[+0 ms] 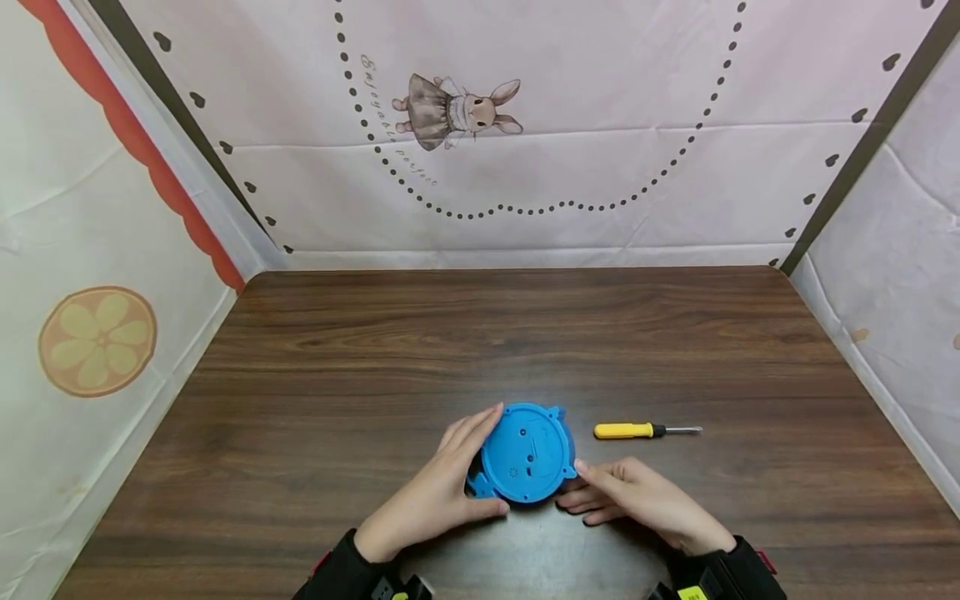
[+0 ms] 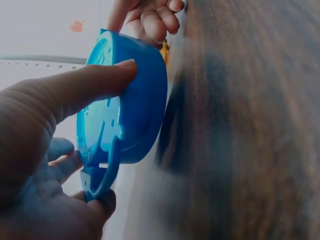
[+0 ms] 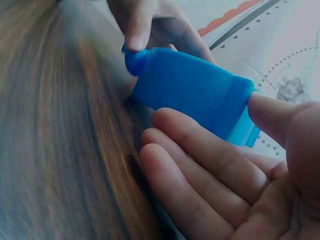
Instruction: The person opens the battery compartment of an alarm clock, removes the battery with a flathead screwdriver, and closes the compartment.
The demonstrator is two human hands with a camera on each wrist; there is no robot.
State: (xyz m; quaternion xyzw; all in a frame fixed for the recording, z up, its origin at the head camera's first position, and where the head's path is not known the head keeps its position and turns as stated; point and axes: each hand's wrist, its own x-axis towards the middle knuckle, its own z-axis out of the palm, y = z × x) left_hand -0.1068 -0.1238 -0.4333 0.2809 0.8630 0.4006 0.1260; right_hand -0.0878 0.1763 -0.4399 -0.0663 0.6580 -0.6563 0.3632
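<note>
A round blue plastic case, with small tabs on its rim and several holes in its upper face, is held just above the table. My left hand grips its left side, thumb on the near side wall and fingers round the far side. The left wrist view shows a curved loop on the case by those fingers. My right hand is at the right edge; its thumb touches the rim, while the other fingers lie fairly straight beside the side wall. The underside of the case is hidden in the head view.
A screwdriver with a yellow handle lies on the wood-grain table, right of the case and beyond the right hand. Printed white cloth hangs behind the table, with more cloth along both sides.
</note>
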